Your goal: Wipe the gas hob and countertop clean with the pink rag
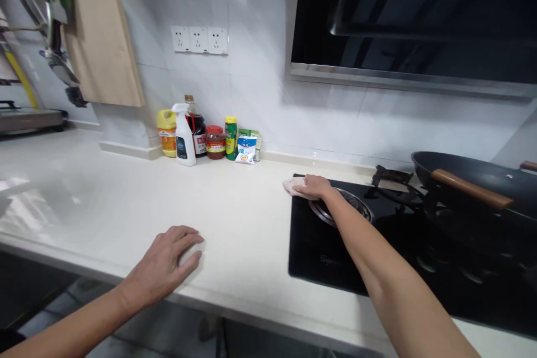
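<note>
My right hand presses a pale cloth against the back left corner of the black glass stove top. Part of the cloth reaches past the stove's edge toward the white counter. Just beneath my right wrist lies a round burner with a metal ring. Over on the left, my left hand rests at the counter's front edge, its fingers loosely bent and apart, holding nothing.
A wok with a wooden handle sits on the stove's right side. Against the wall stand a white spray bottle, a yellow jug, a dark sauce bottle, a red-lidded jar and seasoning packs. A range hood hangs above.
</note>
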### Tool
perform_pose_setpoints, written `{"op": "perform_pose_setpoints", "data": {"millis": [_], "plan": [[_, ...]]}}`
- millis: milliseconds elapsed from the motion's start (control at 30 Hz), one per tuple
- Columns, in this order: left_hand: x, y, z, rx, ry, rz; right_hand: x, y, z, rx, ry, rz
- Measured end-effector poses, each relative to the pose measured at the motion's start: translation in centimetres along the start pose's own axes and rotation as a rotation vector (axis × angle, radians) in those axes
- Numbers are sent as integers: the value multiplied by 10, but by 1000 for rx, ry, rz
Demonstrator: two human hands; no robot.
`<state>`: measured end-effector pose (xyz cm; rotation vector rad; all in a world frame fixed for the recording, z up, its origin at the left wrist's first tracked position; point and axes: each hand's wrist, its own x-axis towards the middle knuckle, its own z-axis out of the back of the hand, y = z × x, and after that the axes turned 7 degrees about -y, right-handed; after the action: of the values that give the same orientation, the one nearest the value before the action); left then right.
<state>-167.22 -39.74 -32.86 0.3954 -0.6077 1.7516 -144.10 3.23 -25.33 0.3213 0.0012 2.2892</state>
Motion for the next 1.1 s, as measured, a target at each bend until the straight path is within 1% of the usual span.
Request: {"op": "perform_pose_setpoints", "data": {"millis": [167, 267, 333, 400, 467, 533, 600, 700, 800, 900, 967, 1033, 1100], "plan": [[1, -3, 0, -1, -26, -6, -42, 13, -2, 21, -62, 49], [2, -4, 0, 13, -25, -3, -76, 16, -1, 39, -99, 72], [2, -5, 1, 24, -15, 4, -102, 13, 3, 51, -106, 87], [3, -8, 2, 30, -4, 9, -131, 3, 8, 56, -112, 92], [4, -10, 4, 32, 4, 14, -161, -12, 14, 49, -120, 74], [4, -13, 5, 32, 9, 18, -189, -33, 19, 19, -119, 6], [5, -14, 6, 31, 12, 21, -212, -55, 23, -41, -114, -101], [5, -16, 6, 31, 12, 19, -234, -83, 26, -167, -110, -214], [6, -16, 6, 38, 21, 20, -238, -95, 28, -216, -107, -261], [6, -16, 5, 55, 19, 16, -231, -88, 27, -173, -99, -310], [7, -15, 4, 76, 21, 16, -226, -72, 25, -154, -96, -319], [8, -15, 2, 95, 29, 17, -224, -45, 22, -137, -93, -292], [9, -14, 2, 101, 30, 16, -229, -9, 19, -102, -85, -218]]}}
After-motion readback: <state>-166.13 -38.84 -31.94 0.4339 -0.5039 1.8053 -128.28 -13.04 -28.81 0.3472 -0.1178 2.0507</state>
